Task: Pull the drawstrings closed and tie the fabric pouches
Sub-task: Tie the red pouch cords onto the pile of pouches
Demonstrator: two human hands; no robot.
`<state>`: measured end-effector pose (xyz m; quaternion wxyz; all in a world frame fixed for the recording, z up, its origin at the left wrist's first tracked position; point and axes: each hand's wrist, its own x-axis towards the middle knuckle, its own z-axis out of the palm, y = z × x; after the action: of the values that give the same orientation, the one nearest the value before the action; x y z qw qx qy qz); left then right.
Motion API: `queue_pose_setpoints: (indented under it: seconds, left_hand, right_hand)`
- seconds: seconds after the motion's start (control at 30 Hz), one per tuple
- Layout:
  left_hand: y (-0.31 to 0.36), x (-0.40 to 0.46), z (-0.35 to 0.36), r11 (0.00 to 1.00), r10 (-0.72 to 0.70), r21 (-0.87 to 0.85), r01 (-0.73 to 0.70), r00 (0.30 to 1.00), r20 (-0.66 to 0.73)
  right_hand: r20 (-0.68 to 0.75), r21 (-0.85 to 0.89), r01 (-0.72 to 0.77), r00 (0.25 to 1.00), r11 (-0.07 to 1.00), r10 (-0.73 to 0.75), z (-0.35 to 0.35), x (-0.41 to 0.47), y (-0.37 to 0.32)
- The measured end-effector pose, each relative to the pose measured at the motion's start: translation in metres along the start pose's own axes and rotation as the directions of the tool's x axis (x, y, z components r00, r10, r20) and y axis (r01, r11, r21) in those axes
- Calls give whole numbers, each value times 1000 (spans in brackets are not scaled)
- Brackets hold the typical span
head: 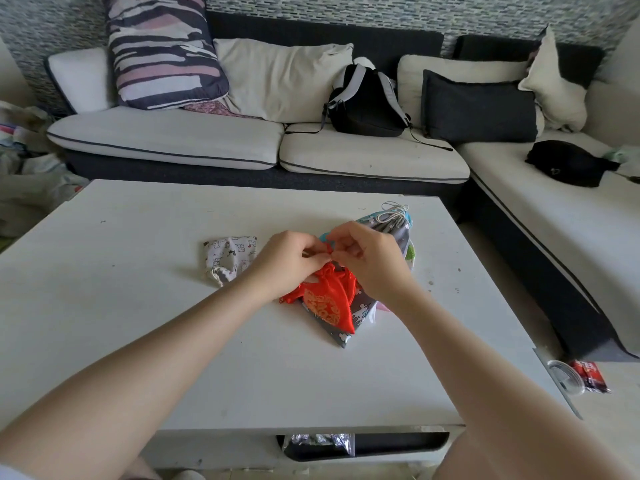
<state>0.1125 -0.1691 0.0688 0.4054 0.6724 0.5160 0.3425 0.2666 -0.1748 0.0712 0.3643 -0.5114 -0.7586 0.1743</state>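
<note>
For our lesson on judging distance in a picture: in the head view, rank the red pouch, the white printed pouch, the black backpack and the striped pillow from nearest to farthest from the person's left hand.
From the left hand:
1. Red pouch, pinched at its drawstring.
2. White printed pouch, just left on the table.
3. Black backpack, on the sofa behind.
4. Striped pillow, far back left.

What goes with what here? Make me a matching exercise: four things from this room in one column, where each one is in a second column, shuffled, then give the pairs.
Things:
1. red pouch
2. white printed pouch
3. black backpack
4. striped pillow

Places:
A. standing on the sofa seat, between the cushions
B. lying alone on the table, left of the hands
C. leaning against the sofa back at its left end
D. on top of the grey pouch, its red cord pinched by the left hand and right hand

Pairs: 1-D, 2-B, 3-A, 4-C
</note>
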Motion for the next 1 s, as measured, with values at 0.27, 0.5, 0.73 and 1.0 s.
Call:
queue_pose_setpoints:
  seconds: [0.27, 0.5, 0.73, 1.0]
  left_hand:
    - [5, -4, 0, 988, 3, 154, -4, 1000, 9]
    - [6, -3, 6, 967, 48, 256, -8, 988, -148]
    - [3, -2, 10, 893, 283, 415, -177, 936, -209]
    - [-2, -4, 7, 869, 404, 385, -311, 895, -191]
  right_hand:
    - [90, -292, 205, 978, 934, -187, 1, -4, -2]
    - [18, -459, 73, 997, 885, -73, 12, -8, -3]
    - [-21, -364, -207, 977, 908, 214, 23, -6, -17]
    - [476, 458, -684, 729, 568, 493, -8, 5, -24]
